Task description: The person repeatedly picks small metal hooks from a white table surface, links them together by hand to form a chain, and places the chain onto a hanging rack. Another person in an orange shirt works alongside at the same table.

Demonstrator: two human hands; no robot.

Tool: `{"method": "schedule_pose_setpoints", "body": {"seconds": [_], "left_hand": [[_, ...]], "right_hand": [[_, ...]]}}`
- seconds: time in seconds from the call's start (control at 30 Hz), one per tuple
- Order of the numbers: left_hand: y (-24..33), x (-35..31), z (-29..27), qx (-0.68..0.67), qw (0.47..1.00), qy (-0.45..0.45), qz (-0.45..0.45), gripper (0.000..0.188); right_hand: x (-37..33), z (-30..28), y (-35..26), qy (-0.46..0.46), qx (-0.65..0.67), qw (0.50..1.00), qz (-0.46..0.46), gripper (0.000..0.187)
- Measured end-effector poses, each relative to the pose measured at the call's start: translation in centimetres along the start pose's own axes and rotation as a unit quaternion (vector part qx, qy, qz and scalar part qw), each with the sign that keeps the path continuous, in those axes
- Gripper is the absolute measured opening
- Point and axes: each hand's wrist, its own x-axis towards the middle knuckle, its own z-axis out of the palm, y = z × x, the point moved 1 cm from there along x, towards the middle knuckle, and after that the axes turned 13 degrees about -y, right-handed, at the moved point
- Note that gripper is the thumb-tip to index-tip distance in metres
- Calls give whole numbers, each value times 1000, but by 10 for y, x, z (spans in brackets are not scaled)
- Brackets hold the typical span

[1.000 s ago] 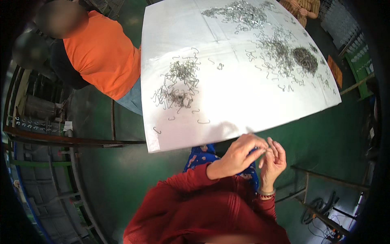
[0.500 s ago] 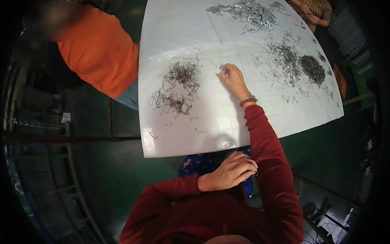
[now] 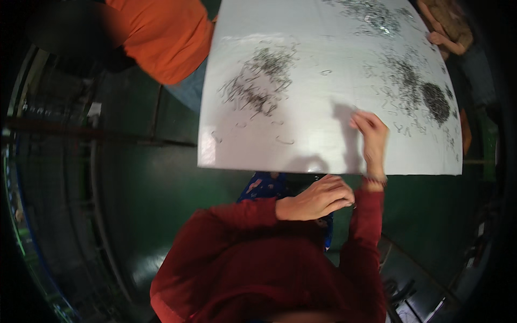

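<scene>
Many small S-shaped wire hooks lie on a white-covered table. A dark, loose heap of hooks (image 3: 269, 67) spreads over its left part. My right hand (image 3: 370, 129), blurred by motion, is above the table's near right part. Its thumb and fingertips are pinched together, and what lies between them is too smeared to name. My left hand (image 3: 319, 198) is held near my body, just off the table's near edge. Its fingers are curled closed, with a tiny curved metal bit at their tips; the palm is hidden. A few single hooks (image 3: 284, 141) lie near the front left.
More hooks (image 3: 404, 75) are scattered at the right, beside a dense dark pile (image 3: 435, 102). A shinier heap (image 3: 374, 19) lies at the far side. A person in an orange top (image 3: 167, 37) is at the left edge. Another person's hand (image 3: 437, 37) rests by the far right edge.
My right hand has drawn back from the middle of the table toward me and to the right. My left hand stays curled near my body. The whole view has shifted.
</scene>
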Motion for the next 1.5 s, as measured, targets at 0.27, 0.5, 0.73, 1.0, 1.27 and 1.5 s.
{"method": "schedule_pose_setpoints", "body": {"seconds": [0.27,0.5,0.73,1.0,1.27,1.5], "left_hand": [[-4,15,-4,-82,995,41,-50,9],[5,24,-15,-24,999,10,-28,11],[1,14,-26,-59,997,4,-52,21],[-119,5,-202,344,919,65,-183,9],[-168,8,-229,419,878,-133,-190,11],[-153,9,-233,431,877,-109,-183,13]], "right_hand": [[-182,13,-86,26,12,996,-87,22],[-179,33,-62,137,-28,984,-110,26],[-169,49,-65,127,69,977,-159,21],[-176,52,-81,114,98,976,-158,21],[-184,52,-83,106,98,976,-161,21],[-189,49,-81,106,98,976,-164,23]]}}
